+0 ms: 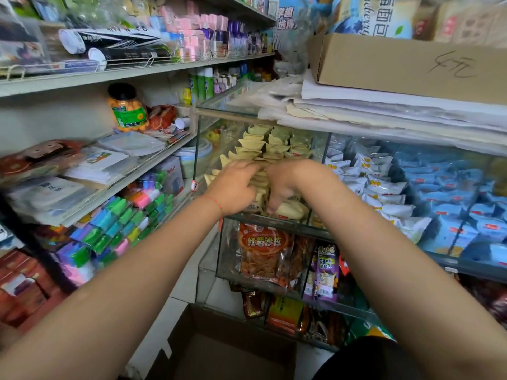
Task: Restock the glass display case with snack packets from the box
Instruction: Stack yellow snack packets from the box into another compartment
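Both arms outstretched; left hand (232, 187) and right hand (288, 185) apparently curled.

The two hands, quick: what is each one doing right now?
Left hand: fingers curled, gripping the pale yellow snack packets in the glass display case.
Right hand: also curled down onto the same packets, gripping them.

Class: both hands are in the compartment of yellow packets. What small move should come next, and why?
Probably press the front packets upright into the row. Both the left hand and the right hand sit among the yellow packets, and one near the front glass edge seems to lie flat.
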`<state>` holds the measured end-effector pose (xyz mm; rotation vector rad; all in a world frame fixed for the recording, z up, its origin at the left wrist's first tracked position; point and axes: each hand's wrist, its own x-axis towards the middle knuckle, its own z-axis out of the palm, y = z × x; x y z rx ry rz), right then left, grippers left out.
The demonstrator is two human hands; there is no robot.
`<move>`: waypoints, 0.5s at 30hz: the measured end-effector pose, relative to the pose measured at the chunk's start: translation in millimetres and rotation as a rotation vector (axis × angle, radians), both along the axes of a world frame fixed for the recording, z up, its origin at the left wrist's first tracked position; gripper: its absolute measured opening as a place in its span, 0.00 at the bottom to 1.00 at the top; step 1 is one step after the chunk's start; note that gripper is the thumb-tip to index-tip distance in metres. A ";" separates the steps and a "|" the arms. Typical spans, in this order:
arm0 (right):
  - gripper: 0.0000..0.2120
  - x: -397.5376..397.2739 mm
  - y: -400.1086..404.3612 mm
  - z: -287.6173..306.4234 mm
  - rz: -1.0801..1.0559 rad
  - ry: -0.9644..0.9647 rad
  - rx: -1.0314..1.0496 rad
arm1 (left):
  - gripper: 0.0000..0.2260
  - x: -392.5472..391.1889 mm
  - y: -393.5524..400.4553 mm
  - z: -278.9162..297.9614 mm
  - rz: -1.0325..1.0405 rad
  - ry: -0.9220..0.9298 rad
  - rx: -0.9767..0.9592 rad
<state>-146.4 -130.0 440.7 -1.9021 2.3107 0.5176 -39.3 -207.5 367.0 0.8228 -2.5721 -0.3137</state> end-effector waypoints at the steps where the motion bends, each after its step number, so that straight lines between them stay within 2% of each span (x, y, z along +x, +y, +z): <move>1: 0.32 2.8 5.8 -0.5 -0.002 0.029 0.028 | 0.28 -1.1 5.0 -2.4 0.012 -0.038 -0.001; 5: 0.24 4.4 13.7 -12.6 -0.019 0.115 -0.001 | 0.31 0.3 13.3 -9.0 0.078 -0.072 -0.034; 7: 0.16 1.9 12.8 -18.0 -0.062 0.094 -0.103 | 0.27 0.4 14.7 -10.6 0.098 -0.057 -0.046; 9: 0.13 0.6 9.4 -22.0 -0.093 0.091 -0.152 | 0.23 -0.6 15.4 -13.0 0.116 -0.068 -0.046; 11: 0.19 -1.1 4.3 -29.4 -0.138 0.115 -0.095 | 0.21 -1.9 15.0 -15.4 0.115 -0.110 -0.038; 13: 0.34 -6.8 -4.4 -39.3 -0.245 0.123 -0.075 | 0.21 -3.1 13.4 -15.7 0.103 -0.167 -0.026; 15: 0.44 -10.5 -12.2 -45.1 -0.325 0.119 -0.096 | 0.22 -3.8 12.1 -15.1 0.101 -0.198 -0.013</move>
